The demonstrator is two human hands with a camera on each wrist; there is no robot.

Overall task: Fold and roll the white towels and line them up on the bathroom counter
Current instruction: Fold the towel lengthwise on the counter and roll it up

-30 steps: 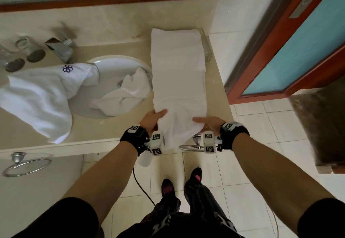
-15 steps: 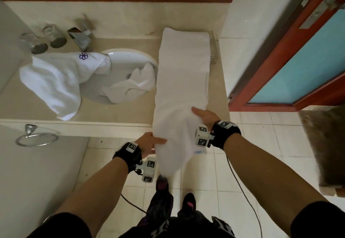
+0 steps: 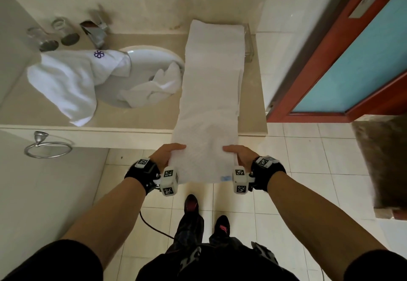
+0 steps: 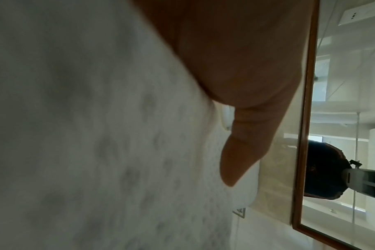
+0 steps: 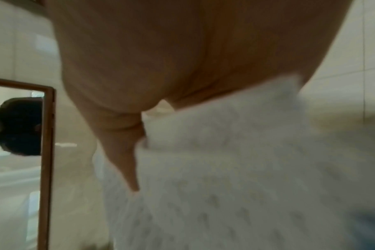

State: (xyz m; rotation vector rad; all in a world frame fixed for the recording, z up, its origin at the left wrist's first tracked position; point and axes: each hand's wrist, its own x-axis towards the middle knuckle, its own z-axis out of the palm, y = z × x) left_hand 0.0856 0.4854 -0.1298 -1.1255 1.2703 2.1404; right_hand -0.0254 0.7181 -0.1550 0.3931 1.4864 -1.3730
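Long towel point(image 3: 211, 95): white, folded into a narrow strip; far end lies flat on the table point(image 3: 141, 115) against the back wall, near end hangs past the front edge in my hands.
Left hand point(image 3: 165, 155): I see it gripping the near left corner, thumb on top; fingers curled under the cloth, hidden.
Right hand point(image 3: 241, 155): gripping the near right corner the same way, thumb pressed on top.
Logo towel point(image 3: 66, 82): white, crumpled, draped from the table over the left rim of the sink point(image 3: 154, 56).
Small towel point(image 3: 154, 86): white, bunched inside the sink.
Glasses point(image 3: 52, 35): two, beside the tap point(image 3: 94, 30).
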